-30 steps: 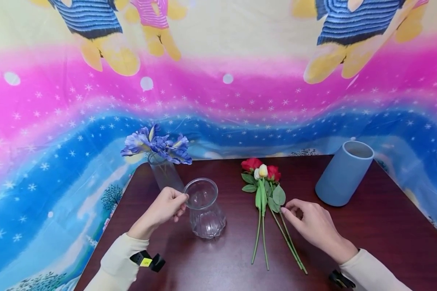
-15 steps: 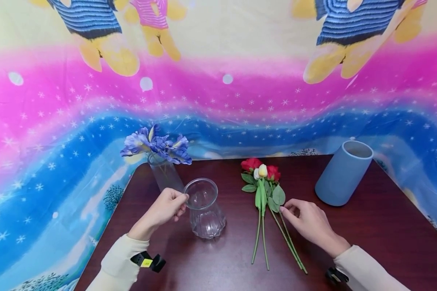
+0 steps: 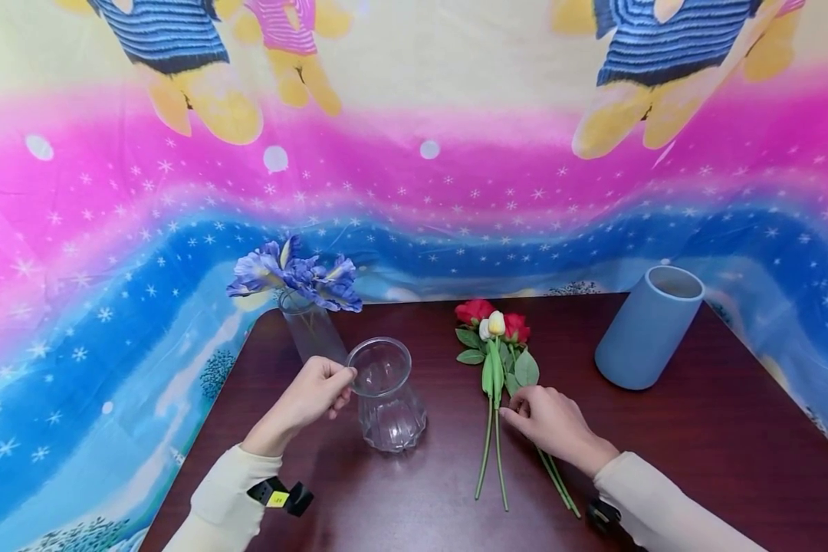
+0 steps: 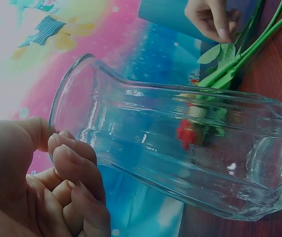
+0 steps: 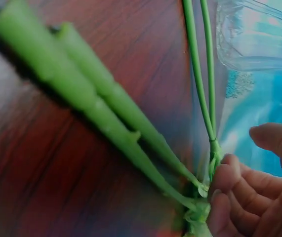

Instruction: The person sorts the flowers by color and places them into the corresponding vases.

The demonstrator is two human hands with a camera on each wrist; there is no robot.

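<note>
My left hand pinches the rim of a clear fluted glass vase between thumb and fingers. That vase stands upright on the table, and its mouth shows in the left wrist view beside my fingertips. Over the lying flowers is my right hand, thumb and fingers apart. In the right wrist view its fingertips touch or nearly touch the green stems near the leaves. Two pale tulips lie beside two red roses. My right hand covers part of the rose stems.
A clear vase holding blue-purple irises stands behind my left hand. At the back right is a blue-grey vase. The dark wooden table meets a printed cloth backdrop.
My right hand has moved left, from the rose stems and leaves to beside the tulip stems. The left hand keeps its hold on the glass vase's rim.
</note>
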